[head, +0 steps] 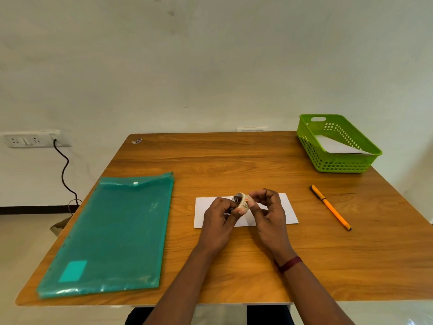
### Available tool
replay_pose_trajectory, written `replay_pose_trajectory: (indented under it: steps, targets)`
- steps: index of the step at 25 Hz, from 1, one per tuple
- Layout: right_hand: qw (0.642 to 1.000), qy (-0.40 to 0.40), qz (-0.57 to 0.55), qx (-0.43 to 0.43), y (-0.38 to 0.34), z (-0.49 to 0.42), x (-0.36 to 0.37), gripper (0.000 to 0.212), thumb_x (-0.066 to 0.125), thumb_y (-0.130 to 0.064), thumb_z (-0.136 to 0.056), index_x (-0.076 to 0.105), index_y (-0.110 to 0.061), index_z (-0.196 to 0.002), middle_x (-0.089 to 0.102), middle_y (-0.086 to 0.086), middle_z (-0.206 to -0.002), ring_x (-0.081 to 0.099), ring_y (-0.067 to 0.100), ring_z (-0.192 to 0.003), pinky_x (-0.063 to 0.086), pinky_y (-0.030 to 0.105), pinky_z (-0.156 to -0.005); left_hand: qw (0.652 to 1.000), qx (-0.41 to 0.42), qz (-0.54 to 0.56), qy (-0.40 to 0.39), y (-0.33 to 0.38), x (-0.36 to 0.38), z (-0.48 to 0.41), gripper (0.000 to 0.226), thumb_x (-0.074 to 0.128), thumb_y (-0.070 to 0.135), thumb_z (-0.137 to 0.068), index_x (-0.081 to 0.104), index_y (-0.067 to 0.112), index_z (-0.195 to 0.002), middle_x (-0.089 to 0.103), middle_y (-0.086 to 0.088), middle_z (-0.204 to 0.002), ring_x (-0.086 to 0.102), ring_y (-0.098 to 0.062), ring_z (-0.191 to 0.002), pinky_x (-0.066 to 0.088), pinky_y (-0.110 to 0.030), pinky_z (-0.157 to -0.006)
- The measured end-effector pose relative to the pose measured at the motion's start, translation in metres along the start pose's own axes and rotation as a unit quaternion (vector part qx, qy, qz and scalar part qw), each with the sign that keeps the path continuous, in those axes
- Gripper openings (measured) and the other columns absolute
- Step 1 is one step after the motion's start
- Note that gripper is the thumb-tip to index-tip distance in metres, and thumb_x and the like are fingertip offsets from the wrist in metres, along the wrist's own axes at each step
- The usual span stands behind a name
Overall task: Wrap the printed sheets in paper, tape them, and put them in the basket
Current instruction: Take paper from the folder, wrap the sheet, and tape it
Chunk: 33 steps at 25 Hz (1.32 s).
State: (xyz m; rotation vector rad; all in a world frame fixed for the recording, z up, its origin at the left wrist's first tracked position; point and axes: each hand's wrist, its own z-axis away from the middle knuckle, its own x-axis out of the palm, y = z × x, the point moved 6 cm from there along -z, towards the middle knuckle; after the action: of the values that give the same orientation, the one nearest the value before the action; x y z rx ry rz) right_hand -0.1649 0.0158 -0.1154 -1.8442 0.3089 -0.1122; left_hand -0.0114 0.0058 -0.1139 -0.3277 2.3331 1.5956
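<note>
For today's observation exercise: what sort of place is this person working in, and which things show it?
Probably an office or study room: a wooden table against a plain wall, carrying a teal document folder, an orange pen and a green basket holding white paper.

Probably office (desk [234,160], document folder [110,233])

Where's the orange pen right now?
In the head view, the orange pen lies on the table on the right side, just right of the white paper and nearer than the green basket.
</note>
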Motion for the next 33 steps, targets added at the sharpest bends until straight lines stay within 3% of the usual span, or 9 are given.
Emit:
replay_pose_trajectory:
  steps: [3,7,15,20,22,26,33]
  targets:
    - [1.0,0.007,-0.007,0.006,0.001,-0.001,-0.001,0.021,0.065,-0.01,-0.092,0.063,-0.024,-0.108,0.069,-0.009,-0.105,0.063,0.006,-0.1,0.051,0.022,-0.078,1.0,-0.004,0.01,-0.012,-0.001,0.001,-0.001,0.015,0.064,0.039,-0.089,0.062,0.024,-0.093,0.059,0.001,-0.099,0.056,-0.001,-0.091,0.042,-0.009,-0.068]
    - [0.999,0.031,-0.001,0.007,0.003,-0.001,-0.005,0.009,0.067,-0.013,-0.091,0.07,-0.019,-0.098,0.072,-0.007,-0.097,0.066,0.009,-0.095,0.053,0.024,-0.075,1.0,-0.004,0.014,-0.023,-0.005,0.003,-0.001,0.011,0.064,0.027,-0.093,0.065,0.019,-0.1,0.058,0.0,-0.104,0.056,-0.001,-0.094,0.045,-0.012,-0.072]
    - [0.998,0.051,-0.019,0.012,0.001,0.002,-0.006,0.005,0.071,-0.02,-0.088,0.071,-0.018,-0.093,0.072,-0.006,-0.091,0.067,0.008,-0.089,0.051,0.022,-0.07,0.998,0.025,-0.043,-0.026,-0.004,0.008,0.0,0.032,0.042,0.043,-0.098,0.058,0.017,-0.102,0.052,0.0,-0.097,0.05,-0.005,-0.085,0.04,-0.014,-0.066]
    - [0.999,0.047,-0.005,0.005,0.002,0.0,-0.005,0.015,0.071,-0.021,-0.088,0.071,-0.02,-0.104,0.073,-0.007,-0.099,0.066,0.008,-0.095,0.053,0.025,-0.069,0.998,0.018,-0.062,-0.025,-0.008,0.01,-0.001,0.048,0.025,0.055,-0.1,0.055,0.019,-0.106,0.05,0.003,-0.096,0.05,-0.006,-0.085,0.043,-0.019,-0.067]
    - [0.999,0.044,0.009,-0.009,0.001,0.0,-0.005,0.014,0.07,-0.019,-0.089,0.072,-0.02,-0.103,0.072,-0.009,-0.099,0.066,0.008,-0.095,0.053,0.025,-0.07,0.998,0.006,-0.062,-0.025,-0.009,0.01,-0.001,0.047,0.022,0.06,-0.097,0.052,0.025,-0.103,0.05,0.002,-0.096,0.052,-0.009,-0.087,0.049,-0.027,-0.068]
    - [0.999,0.039,0.008,-0.014,0.0,0.001,-0.004,0.008,0.069,-0.015,-0.089,0.071,-0.021,-0.095,0.072,-0.008,-0.094,0.067,0.008,-0.092,0.052,0.023,-0.073,0.999,-0.017,-0.047,-0.021,-0.01,0.009,-0.001,0.03,0.029,0.05,-0.1,0.049,0.029,-0.097,0.052,0.002,-0.094,0.055,-0.014,-0.089,0.053,-0.038,-0.071]
    - [0.999,0.049,0.008,-0.016,0.0,0.001,-0.005,0.004,0.071,-0.017,-0.088,0.071,-0.02,-0.089,0.072,-0.007,-0.088,0.067,0.01,-0.086,0.053,0.028,-0.072,0.999,-0.004,-0.04,-0.027,-0.004,0.009,0.0,0.041,0.029,0.06,-0.096,0.049,0.026,-0.087,0.049,0.006,-0.086,0.047,-0.007,-0.078,0.038,-0.018,-0.064]
